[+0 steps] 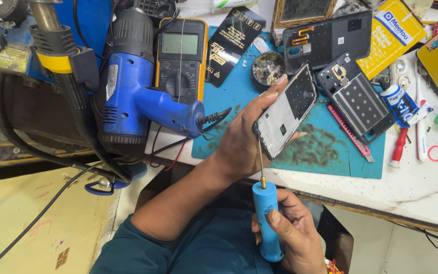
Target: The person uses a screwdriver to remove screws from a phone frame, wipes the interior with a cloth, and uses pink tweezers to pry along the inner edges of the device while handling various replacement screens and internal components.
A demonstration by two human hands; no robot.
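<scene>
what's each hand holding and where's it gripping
Left hand grips the phone frame by its long edges; right hand wraps the blue screwdriver handle.

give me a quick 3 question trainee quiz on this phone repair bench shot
1. True or false: the left hand holds the phone frame tilted above the blue mat.
2. Which tool does the right hand grip? A) red screwdriver B) blue screwdriver C) heat gun
3. Fill in: the yellow multimeter lies just right of the blue ____.

Key:
1. True
2. B, the blue screwdriver, its thin shaft reaching up to the frame's lower edge
3. heat gun
</scene>
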